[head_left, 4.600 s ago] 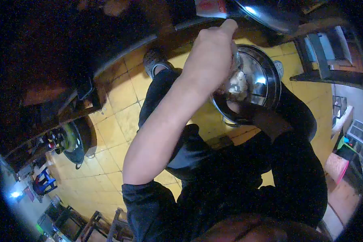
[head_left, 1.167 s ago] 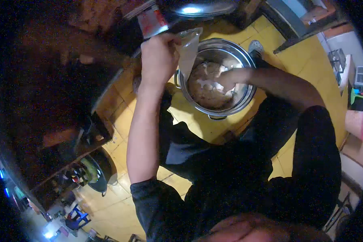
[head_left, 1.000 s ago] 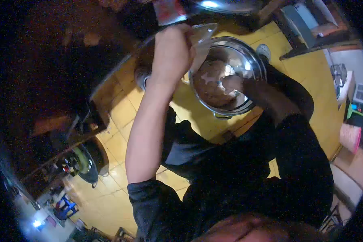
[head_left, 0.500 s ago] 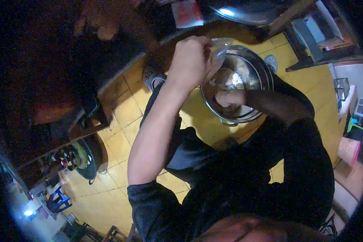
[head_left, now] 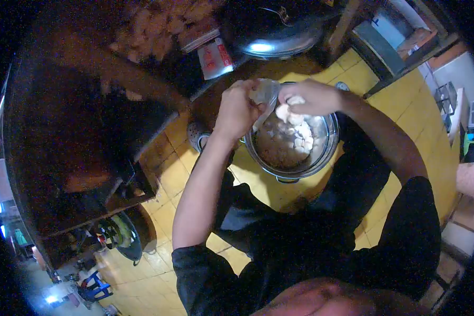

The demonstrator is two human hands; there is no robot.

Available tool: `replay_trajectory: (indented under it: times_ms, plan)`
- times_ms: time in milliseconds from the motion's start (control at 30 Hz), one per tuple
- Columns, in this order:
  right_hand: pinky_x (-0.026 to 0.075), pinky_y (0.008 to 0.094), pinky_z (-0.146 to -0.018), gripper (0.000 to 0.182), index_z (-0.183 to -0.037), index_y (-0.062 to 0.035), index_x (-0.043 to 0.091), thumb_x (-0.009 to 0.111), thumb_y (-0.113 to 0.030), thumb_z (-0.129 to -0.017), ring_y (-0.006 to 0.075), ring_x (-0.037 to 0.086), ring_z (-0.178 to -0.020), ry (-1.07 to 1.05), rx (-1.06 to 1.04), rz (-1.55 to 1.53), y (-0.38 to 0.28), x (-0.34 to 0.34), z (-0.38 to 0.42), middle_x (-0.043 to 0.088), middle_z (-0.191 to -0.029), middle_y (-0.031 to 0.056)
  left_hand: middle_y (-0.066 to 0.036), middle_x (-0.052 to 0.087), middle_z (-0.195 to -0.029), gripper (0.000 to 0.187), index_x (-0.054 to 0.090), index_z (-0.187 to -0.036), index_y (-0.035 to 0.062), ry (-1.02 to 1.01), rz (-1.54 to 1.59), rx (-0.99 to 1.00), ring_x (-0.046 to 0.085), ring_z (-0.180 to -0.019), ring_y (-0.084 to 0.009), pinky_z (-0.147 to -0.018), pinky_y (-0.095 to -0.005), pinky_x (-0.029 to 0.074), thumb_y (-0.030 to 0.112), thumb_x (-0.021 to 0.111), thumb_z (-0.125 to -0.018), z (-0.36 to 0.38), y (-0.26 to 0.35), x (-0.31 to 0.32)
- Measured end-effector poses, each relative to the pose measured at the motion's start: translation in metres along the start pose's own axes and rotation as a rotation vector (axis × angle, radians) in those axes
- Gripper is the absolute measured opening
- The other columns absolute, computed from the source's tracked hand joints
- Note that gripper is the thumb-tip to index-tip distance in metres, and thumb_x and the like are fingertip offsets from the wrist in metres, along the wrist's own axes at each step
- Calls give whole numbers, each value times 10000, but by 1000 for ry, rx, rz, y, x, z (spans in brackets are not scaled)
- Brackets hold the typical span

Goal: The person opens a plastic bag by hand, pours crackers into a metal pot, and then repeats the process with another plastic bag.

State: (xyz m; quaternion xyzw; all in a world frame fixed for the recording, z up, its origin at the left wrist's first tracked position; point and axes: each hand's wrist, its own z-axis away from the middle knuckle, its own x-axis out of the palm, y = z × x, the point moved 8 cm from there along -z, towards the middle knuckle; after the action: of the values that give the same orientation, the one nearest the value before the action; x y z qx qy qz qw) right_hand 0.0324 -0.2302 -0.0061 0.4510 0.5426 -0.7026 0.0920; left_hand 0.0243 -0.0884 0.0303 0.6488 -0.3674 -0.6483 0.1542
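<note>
A shiny metal pot [head_left: 329, 150] stands on the floor between my legs, with pale chunks [head_left: 303, 138] and a brownish mass [head_left: 276, 150] inside. My left hand [head_left: 240, 108] is closed on the rim of a clear plastic bag [head_left: 265, 95] over the pot's far left edge. Beside the bag's mouth, my right hand [head_left: 308, 98] grips several whitish pieces [head_left: 289, 109] above the pot. What the pieces are is too blurred to tell.
A large dark round pan [head_left: 279, 45] and a red-and-white packet [head_left: 215, 59] lie beyond the pot. Dark wooden furniture fills the left. A basin with green items [head_left: 122, 231] sits lower left, near a blue stool [head_left: 96, 286]. A wooden bench [head_left: 379, 50] stands upper right.
My right hand has risen out of the pot to the bag and now holds whitish pieces. My left hand and the bag appear lower and further left as the view has shifted.
</note>
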Motion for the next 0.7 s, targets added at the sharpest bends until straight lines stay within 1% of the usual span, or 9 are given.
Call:
replay_trajectory:
  times_ms: [33, 100, 200, 300, 367, 467, 567, 633, 700]
  plan:
    - [461, 331, -798, 235, -1021, -35, 553, 613, -139, -820, 205, 596, -900, 91, 0, -142, -2, -14, -1, 616, -950, 88, -185, 668, -964, 515, 613, -1129, 10, -13, -45, -10, 671, -785, -276, -744, -360, 527, 122, 795, -660, -1, 0, 4]
    - [454, 289, -777, 195, -1018, -33, 554, 607, -118, -851, 117, 553, -877, 233, -8, -337, -11, -37, 1, 590, -928, 40, -194, 660, -1002, 532, 613, -1128, 2, -26, -37, 17, 671, -826, -272, -759, -364, 527, 130, 803, -648, -6, 7, 8]
    - [448, 255, -756, 173, -1016, -35, 557, 603, -119, -872, 81, 535, -862, 384, 44, -467, -1, -47, 1, 573, -901, 23, -211, 636, -980, 475, 622, -1075, -25, -54, 36, -18, 650, -814, -342, -743, -394, 519, 56, 773, -632, -8, 23, 15]
    - [449, 246, -739, 167, -1012, -30, 555, 604, -122, -881, 79, 537, -837, 567, 31, -417, -9, -57, 7, 568, -876, 21, -216, 635, -981, 467, 630, -1064, -16, -62, 97, 89, 638, -848, -367, -767, -415, 510, 65, 776, -627, -12, 23, 26]
    - [473, 263, -717, 159, -1014, -42, 557, 603, -112, -880, 85, 551, -803, 562, 46, -440, -7, -56, 8, 573, -865, 21, -214, 640, -979, 474, 634, -1067, -5, -68, 108, 37, 638, -867, -367, -791, -427, 502, 85, 779, -624, -15, 18, 31]
    - [500, 305, -700, 159, -1025, -53, 579, 604, -109, -879, 99, 582, -778, 478, 130, -208, -13, -50, 10, 604, -843, 39, -216, 649, -978, 494, 635, -1084, -3, -12, 68, 22, 643, -866, -362, -798, -421, 502, 99, 780, -623, -18, 16, 28]
    - [528, 330, -656, 169, -1034, -50, 604, 599, -121, -881, 145, 640, -770, 449, 188, -134, -6, -43, 9, 650, -834, 91, -222, 657, -971, 498, 636, -1084, -14, 3, 154, -26, 653, -859, -349, -798, -407, 505, 117, 778, -626, -19, 16, 27]
    - [535, 351, -638, 189, -1041, -32, 617, 585, -142, -891, 224, 675, -778, 520, 28, 236, -17, -44, 6, 669, -862, 151, -176, 678, -998, 465, 644, -1090, 26, 10, 34, 27, 660, -940, -308, -832, -370, 503, 187, 781, -676, -19, 20, 29]
    - [532, 369, -658, 196, -1041, -26, 618, 578, -151, -895, 268, 675, -789, 522, 82, 224, -15, -43, 7, 666, -891, 169, -178, 677, -996, 472, 640, -1100, 28, -1, 15, 7, 661, -936, -310, -830, -373, 504, 192, 778, -679, -18, 20, 29]
